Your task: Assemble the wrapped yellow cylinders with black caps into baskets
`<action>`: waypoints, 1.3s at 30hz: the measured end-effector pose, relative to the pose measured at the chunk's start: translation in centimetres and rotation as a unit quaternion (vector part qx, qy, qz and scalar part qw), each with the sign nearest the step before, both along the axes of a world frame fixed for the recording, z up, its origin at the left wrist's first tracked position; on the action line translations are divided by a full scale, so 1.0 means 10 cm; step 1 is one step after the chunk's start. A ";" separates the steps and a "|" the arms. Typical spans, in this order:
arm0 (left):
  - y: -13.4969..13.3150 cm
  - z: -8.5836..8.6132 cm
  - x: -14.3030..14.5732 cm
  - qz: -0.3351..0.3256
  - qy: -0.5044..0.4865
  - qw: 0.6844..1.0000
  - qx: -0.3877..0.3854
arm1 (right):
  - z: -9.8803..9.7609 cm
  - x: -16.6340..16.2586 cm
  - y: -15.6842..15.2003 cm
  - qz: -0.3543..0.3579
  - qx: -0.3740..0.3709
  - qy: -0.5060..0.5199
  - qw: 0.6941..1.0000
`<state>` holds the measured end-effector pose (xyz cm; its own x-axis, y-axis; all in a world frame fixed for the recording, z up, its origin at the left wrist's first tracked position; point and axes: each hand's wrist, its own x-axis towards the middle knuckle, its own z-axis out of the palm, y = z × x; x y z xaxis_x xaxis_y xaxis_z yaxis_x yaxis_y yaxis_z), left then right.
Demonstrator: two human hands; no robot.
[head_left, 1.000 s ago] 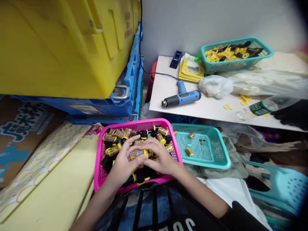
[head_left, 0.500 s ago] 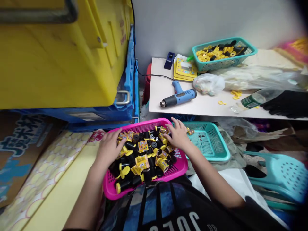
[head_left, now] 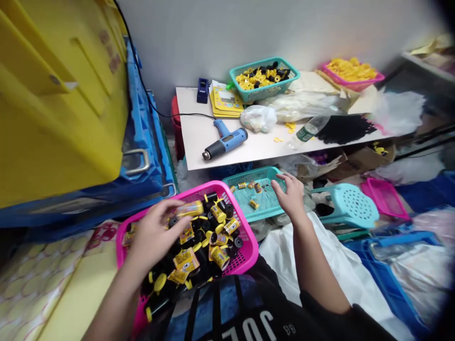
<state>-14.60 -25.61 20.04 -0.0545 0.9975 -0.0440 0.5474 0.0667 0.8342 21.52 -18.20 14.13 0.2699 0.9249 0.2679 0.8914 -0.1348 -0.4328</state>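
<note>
A pink basket [head_left: 249, 246] rests on my lap, full of small black-and-yellow cylinders, some wrapped in yellow labels. My left hand [head_left: 152, 234] hovers over its left half and pinches one yellow-labelled cylinder [head_left: 190, 209] between thumb and fingers. My right hand [head_left: 291, 194] reaches past the basket to the right rim of a teal basket [head_left: 238, 201], fingers spread and empty. Several labelled cylinders lie loose inside the teal basket, one of them [head_left: 253, 204] near the middle.
A low white table [head_left: 199, 142] behind carries a blue heat gun [head_left: 223, 142], a teal basket of yellow and black parts [head_left: 261, 78], plastic bags and a bottle. Yellow and blue crates [head_left: 71, 123] are stacked at left. A teal stool [head_left: 348, 208] stands right.
The view swung right. My right hand left the pink basket and moved to the teal basket's right rim. My left hand lifted one labelled cylinder out of the pile.
</note>
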 end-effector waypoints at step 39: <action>-0.32 -0.37 -0.76 0.096 0.366 0.926 -0.018 | 0.04 -0.30 -0.10 0.387 -0.034 -0.110 0.915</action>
<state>-22.22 -28.83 16.38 -0.2593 0.9649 0.0408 0.9399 0.2424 0.2403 18.51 -19.21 14.52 -0.5265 0.8327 0.1711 0.7960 0.5536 -0.2447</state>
